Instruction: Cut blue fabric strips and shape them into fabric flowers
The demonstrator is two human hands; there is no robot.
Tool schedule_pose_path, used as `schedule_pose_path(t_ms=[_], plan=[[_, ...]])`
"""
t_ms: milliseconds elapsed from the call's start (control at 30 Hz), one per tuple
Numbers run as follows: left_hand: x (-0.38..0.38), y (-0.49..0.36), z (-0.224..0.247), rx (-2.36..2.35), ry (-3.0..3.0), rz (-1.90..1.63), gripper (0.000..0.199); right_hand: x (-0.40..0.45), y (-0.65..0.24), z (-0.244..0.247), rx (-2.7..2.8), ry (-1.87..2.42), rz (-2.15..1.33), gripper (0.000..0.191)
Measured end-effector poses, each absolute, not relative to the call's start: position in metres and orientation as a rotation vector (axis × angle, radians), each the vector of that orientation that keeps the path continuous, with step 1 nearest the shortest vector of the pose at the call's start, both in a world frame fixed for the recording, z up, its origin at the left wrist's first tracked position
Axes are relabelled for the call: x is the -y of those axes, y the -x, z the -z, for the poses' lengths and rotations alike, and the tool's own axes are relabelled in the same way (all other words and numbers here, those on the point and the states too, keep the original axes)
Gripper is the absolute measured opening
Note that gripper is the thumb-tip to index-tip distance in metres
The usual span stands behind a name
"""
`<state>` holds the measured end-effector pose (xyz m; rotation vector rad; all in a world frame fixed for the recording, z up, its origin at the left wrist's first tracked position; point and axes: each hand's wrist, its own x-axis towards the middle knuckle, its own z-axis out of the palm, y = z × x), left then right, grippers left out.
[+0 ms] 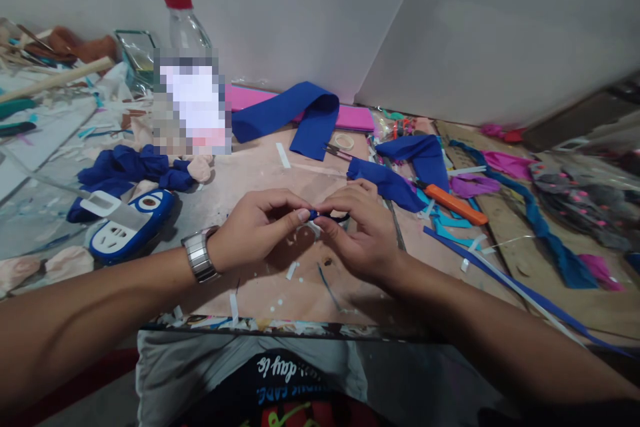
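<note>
Near the middle of the table, my left hand point(260, 223) pinches one end of a small dark blue piece point(313, 215) between thumb and forefinger. My right hand point(363, 227) closes on the other side of the same piece, its fingertips almost meeting those of my left hand. Most of the piece is hidden by the fingers; a dark loop shows inside my right hand. Blue fabric strips point(320, 123) lie beyond the hands, one folded over on a pink bar point(355, 119).
An orange cutter point(453, 203) lies right of my right hand, near scissors point(337, 152). At the left are a blue power socket point(133, 227), gathered blue fabric point(135, 168) and a red-capped bottle point(187, 23). A cardboard piece point(520, 267) carries fabric scraps. The table's front edge point(280, 328) is close.
</note>
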<state>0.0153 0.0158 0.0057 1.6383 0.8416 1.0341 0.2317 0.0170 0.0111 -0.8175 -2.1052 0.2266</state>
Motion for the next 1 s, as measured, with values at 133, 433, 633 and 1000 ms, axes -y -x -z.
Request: schedule_pose_path(t_ms=[133,433,633,1000], plan=[[-0.0152,-0.0141,-0.0063,-0.837,-1.826,-1.088,0.016,-0.0190,-0.2319,-0.0088,2.096,0.820,-0.238,0.011],[-0.0134,-0.0116,-0.0090,-0.706,-2.071,-1.131,0.022,-0.0186,-0.2313,-0.0094,2.073,0.824,-0.247,0.024],[-0.0143,-0.0123,-0.0071,-0.692,-2.011,-1.123,0.017,-0.0197,-0.2314,-0.0089,2.078,0.805,-0.248,0.026],[-0.0150,-0.0135,-0.0071,-0.748,-1.895,-1.070,0.019,-0.0179,-0.2321,-0.0102,2.092,0.792,-0.260,0.016]])
